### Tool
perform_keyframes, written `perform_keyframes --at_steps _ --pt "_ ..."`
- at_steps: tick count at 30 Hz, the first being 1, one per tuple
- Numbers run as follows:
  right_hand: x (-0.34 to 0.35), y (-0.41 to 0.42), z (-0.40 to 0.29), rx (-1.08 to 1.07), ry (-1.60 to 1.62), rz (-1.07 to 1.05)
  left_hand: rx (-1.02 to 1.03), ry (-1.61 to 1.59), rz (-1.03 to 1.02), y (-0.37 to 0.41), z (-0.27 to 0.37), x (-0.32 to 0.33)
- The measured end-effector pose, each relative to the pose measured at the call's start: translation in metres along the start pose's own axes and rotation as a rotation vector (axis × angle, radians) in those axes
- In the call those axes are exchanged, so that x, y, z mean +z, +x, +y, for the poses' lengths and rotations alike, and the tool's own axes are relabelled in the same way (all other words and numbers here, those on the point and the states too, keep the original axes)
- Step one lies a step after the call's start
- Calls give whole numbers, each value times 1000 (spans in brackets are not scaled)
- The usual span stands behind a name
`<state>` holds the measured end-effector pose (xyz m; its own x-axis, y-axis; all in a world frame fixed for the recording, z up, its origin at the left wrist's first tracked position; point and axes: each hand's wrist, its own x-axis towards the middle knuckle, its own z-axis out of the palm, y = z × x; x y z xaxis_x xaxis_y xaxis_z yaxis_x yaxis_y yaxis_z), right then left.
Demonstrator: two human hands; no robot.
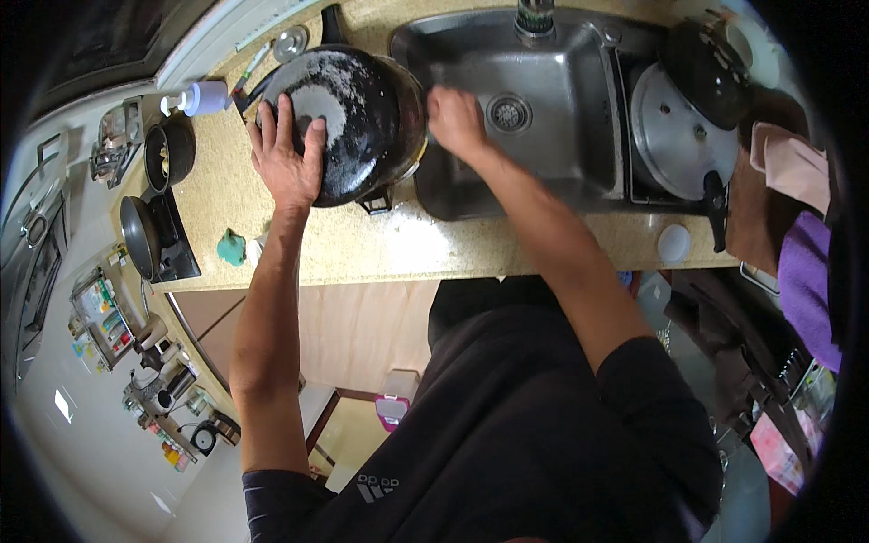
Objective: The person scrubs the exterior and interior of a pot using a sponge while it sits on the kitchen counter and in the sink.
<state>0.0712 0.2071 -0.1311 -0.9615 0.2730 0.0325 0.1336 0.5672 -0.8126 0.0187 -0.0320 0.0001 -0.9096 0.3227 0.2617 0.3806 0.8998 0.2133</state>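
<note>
A large black pot (366,115) with worn grey patches on its base sits on the counter left of the sink, base towards me. My left hand (288,156) lies spread across that base, fingers apart. Beside the pot's rim, over the left side of the steel sink (557,163), my right hand (456,122) is curled into a fist. Whether anything is inside that fist is hidden. One dark pot handle (375,201) shows at the near side.
At left stand a pump bottle (207,98), a small dark pot (170,156) and a frying pan (140,237). A knife (252,64) lies behind the large pot. A green cloth (231,247) is near the front edge. Right of the sink rests a pressure cooker lid (679,136).
</note>
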Motion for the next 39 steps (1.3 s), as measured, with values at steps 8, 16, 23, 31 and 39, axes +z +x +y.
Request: perform_keyframes --at_steps 8,16,23,31,39 --pt "3 -12 -1 -47 10 26 -24 -19 -16 -3 2 -2" --pt "6 -16 5 -98 18 26 -22 18 -9 -5 1 -1" --pt "6 29 0 -15 -48 6 -9 3 -16 -1 4 1" --pt "3 18 1 -46 -23 19 7 -6 -18 -2 4 0" --pt "12 -30 5 -50 54 70 10 -2 -8 -3 2 -2"
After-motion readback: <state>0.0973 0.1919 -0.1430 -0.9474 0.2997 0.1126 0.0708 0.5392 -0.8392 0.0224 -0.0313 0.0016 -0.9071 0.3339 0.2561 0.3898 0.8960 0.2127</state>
